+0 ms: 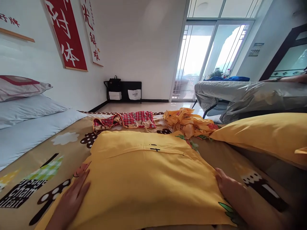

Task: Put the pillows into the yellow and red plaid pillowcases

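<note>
A yellow pillow (148, 179) lies flat on the bed in front of me, with a small black printed mark and green leaf prints near its edges. My left hand (72, 195) rests on its left edge, fingers stretched out along the cloth. Against the opposite side is my right hand (231, 187), its fingers reaching along the edge, some of them hidden. Creases run across the pillow's far part.
Beyond the pillow lie a red plaid cloth (134, 119) and a crumpled yellow cloth (189, 121). Another yellow pillow (268, 132) is at right, white pillows (31, 111) at left. A plastic-covered table (223, 91) stands behind, with another person's arm (292, 78) over it.
</note>
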`<state>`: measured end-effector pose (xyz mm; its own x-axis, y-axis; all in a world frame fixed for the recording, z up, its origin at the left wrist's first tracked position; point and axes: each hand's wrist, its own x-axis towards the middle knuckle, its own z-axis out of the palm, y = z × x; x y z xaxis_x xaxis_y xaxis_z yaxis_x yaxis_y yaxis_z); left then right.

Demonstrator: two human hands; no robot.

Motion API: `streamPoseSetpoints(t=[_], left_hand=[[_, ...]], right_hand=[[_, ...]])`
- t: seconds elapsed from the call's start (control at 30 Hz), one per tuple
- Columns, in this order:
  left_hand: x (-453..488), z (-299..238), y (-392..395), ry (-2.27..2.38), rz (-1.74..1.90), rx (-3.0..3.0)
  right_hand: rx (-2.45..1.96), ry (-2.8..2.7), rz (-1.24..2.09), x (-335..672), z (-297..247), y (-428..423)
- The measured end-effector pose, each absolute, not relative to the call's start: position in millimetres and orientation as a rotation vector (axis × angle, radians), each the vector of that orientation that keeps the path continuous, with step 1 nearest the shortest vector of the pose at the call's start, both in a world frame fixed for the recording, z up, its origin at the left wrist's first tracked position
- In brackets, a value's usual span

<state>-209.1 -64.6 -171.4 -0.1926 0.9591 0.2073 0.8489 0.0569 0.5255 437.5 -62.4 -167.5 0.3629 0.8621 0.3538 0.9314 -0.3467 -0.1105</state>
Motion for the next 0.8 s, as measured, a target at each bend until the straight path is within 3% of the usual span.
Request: streamPoseSetpoints(t=[0.1,0.27,0.43,0.57,0.8], left_hand=[[-191.6,-132.7,-63.3,2.184,0.684,1.879],[-53.8,-37.3,-25.9,1.759,0.760,2.449],[39.3,-53.0,20.4,1.716,0.483,2.550],[18.7,-89.1,19.0,1.664,0.432,2.639],[-66.1,-105.2,-4.2,1.945,0.492,2.423]], right_hand=[[-2.183,-1.789,-0.549,395.8,-122.7,-47.0],[-1.705,-2.025,-0.251,250.5,-60.7,-16.7],[-1.575,-2.103,0.082,163.0,-90.3,6.4],[-1.669,-2.201,0.144,208.5,-120.2,7.3],[-2.265,-1.903,0.100,389.7,-165.4,-31.0]])
